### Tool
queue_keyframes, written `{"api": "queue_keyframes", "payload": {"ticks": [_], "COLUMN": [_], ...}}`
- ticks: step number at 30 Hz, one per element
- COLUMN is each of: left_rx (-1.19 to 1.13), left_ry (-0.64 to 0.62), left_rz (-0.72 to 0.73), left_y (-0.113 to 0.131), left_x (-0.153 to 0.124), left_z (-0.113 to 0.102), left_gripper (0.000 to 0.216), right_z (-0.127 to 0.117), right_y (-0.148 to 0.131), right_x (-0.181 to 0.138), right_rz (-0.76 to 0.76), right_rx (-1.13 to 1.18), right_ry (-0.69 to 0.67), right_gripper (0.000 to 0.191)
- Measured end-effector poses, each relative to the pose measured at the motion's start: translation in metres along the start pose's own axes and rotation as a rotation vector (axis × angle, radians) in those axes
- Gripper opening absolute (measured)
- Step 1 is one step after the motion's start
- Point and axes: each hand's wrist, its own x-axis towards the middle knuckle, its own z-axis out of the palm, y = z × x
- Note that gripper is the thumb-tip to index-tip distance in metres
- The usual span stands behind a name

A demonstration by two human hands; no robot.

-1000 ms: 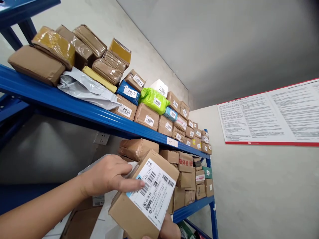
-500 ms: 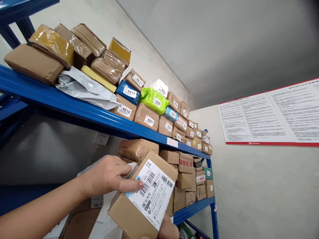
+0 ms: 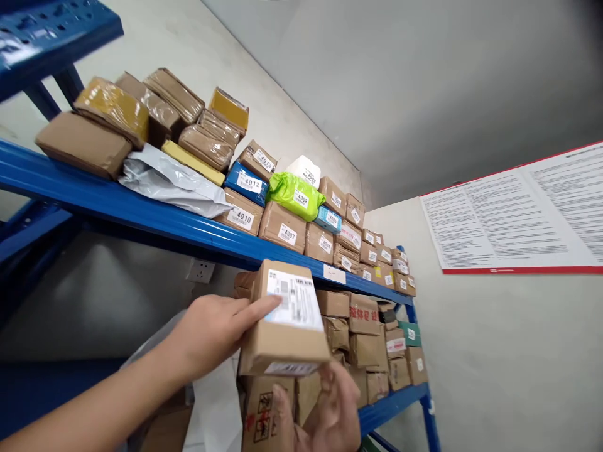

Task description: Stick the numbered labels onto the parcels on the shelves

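My left hand [image 3: 219, 329] grips a brown cardboard parcel [image 3: 277, 342] from its left side, index finger stretched across the white shipping label [image 3: 294, 300]. The parcel is tilted, with its near end facing me. On that end sits a small white number sticker [image 3: 291, 368], too blurred to read surely. Below the parcel, my right hand [image 3: 325, 408] has its thumb apart from its bent fingers and nothing visible in it. Its fingertips are close to the parcel's lower right corner; whether they touch cannot be made out.
A blue shelf beam [image 3: 188, 213] slopes across the view, bearing numbered parcels, among them a lime green bag [image 3: 294, 196] and a grey plastic mailer [image 3: 174, 185]. More boxes [image 3: 365, 348] fill the lower shelf. A red-edged notice [image 3: 513, 220] hangs on the right wall.
The parcel has risen and turned, so its near end with the number sticker now shows. My right hand has come away from underneath it into view, and its fingers have parted.
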Motion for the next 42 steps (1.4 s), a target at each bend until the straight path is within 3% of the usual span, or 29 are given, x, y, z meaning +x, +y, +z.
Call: {"api": "queue_keyframes", "payload": {"ticks": [2, 4, 8, 11, 14, 17, 21, 24, 29, 32, 34, 36, 37, 38, 41, 42], "left_rx": [0.166, 0.314, 0.307, 0.253, 0.260, 0.316, 0.357, 0.278, 0.058, -0.077, -0.184, -0.269, -0.295, -0.317, -0.416, -0.463], "left_ry": [-0.064, -0.066, 0.110, 0.166, 0.138, 0.096, 0.057, 0.056, 0.128, 0.168, 0.181, 0.215, 0.246, 0.284, 0.388, 0.413], "left_rz": [-0.138, -0.143, -0.129, -0.190, -0.203, -0.176, -0.170, -0.233, -0.308, -0.452, -0.587, -0.757, -0.843, -0.920, -1.077, -1.103], "left_y": [0.010, 0.019, 0.025, 0.018, 0.004, -0.012, -0.033, -0.044, -0.059, -0.069, -0.074, -0.076, -0.076, -0.076, -0.069, -0.065], "left_x": [0.014, 0.030, 0.044, 0.031, 0.006, -0.018, -0.032, -0.030, -0.020, -0.013, -0.008, -0.004, -0.003, -0.001, 0.002, 0.003], "left_z": [-0.011, -0.021, -0.039, -0.048, -0.055, -0.060, -0.072, -0.086, -0.108, -0.114, -0.115, -0.116, -0.117, -0.117, -0.114, -0.112], "left_gripper": [0.059, 0.064, 0.066, 0.058, 0.050, 0.050, 0.046, 0.037, 0.022, 0.023, 0.024, 0.027, 0.030, 0.032, 0.040, 0.041], "right_z": [0.008, 0.017, 0.038, 0.064, 0.112, 0.176, 0.244, 0.263, 0.267, 0.268, 0.261, 0.242, 0.227, 0.210, 0.150, 0.131], "right_y": [-0.007, -0.018, -0.032, -0.023, -0.007, 0.003, 0.003, -0.001, 0.001, 0.001, -0.006, -0.019, -0.028, -0.037, -0.061, -0.068], "right_x": [0.017, 0.041, 0.108, 0.177, 0.255, 0.325, 0.376, 0.381, 0.375, 0.377, 0.373, 0.354, 0.338, 0.317, 0.234, 0.205], "right_rz": [0.100, 0.176, 0.137, 0.064, 0.107, 0.192, 0.310, 0.383, 0.403, 0.436, 0.422, 0.323, 0.251, 0.203, 0.220, 0.273], "right_rx": [0.054, 0.096, 0.170, 0.125, -0.049, -0.055, -0.057, -0.082, -0.098, -0.120, -0.118, 0.000, 0.117, 0.274, 0.714, 0.836], "right_ry": [-0.133, -0.176, 0.113, 0.264, 0.249, 0.171, 0.021, -0.117, -0.275, -0.274, -0.186, -0.120, -0.149, -0.266, -0.939, -1.106], "right_gripper": [0.097, 0.100, 0.072, 0.076, 0.077, 0.077, 0.081, 0.075, 0.075, 0.085, 0.084, 0.071, 0.061, 0.053, 0.056, 0.061]}}
